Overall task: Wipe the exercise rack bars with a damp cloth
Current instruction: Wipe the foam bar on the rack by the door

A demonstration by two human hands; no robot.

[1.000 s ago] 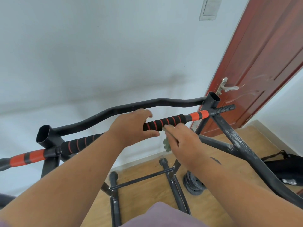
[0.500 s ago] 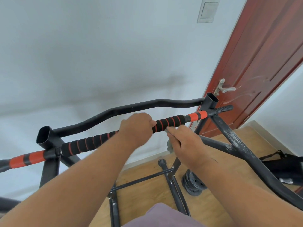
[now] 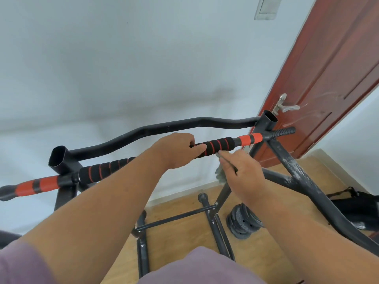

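The left hand is wrapped around the black foam-padded bar with red rings, its grip clenched on the padding, thumb lying along the near side. Just beside it, the right hand pinches a small grey-green damp cloth, which hangs below the fingers and sits just under the padded bar, close to it; whether the cloth touches the bar I cannot tell. The bar runs across the black metal exercise rack, ending at orange sleeves on both sides. Behind it a curved black tube joins the two open-topped uprights. On the wooden floor below lies a stack of dark weight plates, near a red-brown door.
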